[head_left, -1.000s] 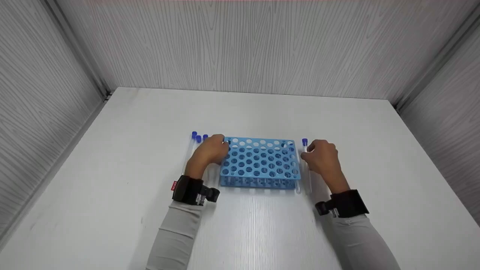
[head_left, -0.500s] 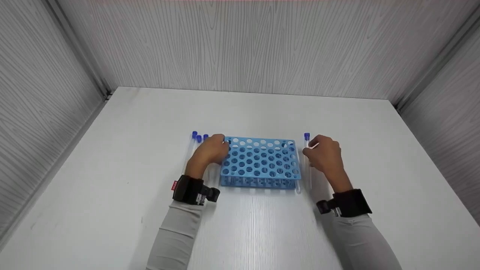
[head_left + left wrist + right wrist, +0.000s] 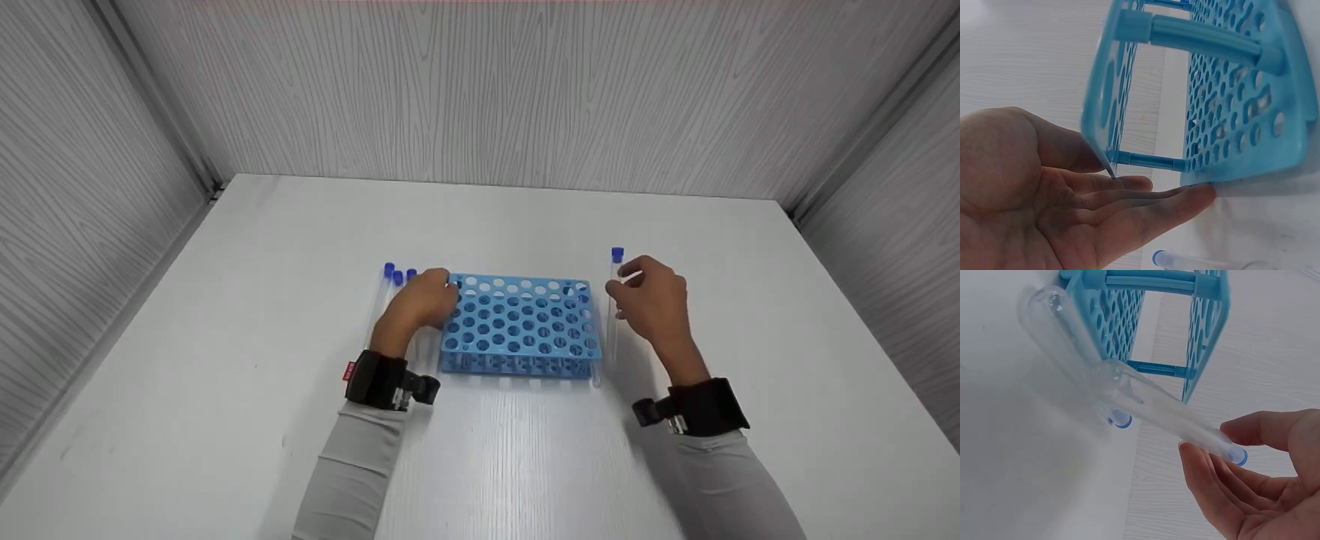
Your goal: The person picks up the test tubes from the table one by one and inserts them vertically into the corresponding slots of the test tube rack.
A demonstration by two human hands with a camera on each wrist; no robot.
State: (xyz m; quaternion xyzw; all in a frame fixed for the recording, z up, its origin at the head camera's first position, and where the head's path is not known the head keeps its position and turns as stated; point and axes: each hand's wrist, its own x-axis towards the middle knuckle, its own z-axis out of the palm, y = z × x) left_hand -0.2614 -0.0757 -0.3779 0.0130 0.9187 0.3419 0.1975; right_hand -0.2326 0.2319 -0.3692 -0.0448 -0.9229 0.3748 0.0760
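Observation:
A blue test tube rack (image 3: 517,355), its top plate full of round holes, stands at the middle of the table. My left hand (image 3: 420,304) holds it by the left end; in the left wrist view the thumb and fingers take the corner of the top plate (image 3: 1098,112). To the right of the rack, my right hand (image 3: 651,304) pinches a clear test tube (image 3: 1165,410) close under its blue cap (image 3: 617,255). That tube slants, cap uppermost, with its rounded end toward the table. Another clear tube (image 3: 1055,326) lies along the rack's right end.
Several blue-capped tubes (image 3: 379,300) lie left of the rack, partly hidden by the left hand. The white table (image 3: 510,225) is bounded by grey wood-grain panels (image 3: 480,97) at the back and both sides.
The right hand has moved away from me and up, drawing the pinched tube along with it. The left hand and the rack have stayed in place.

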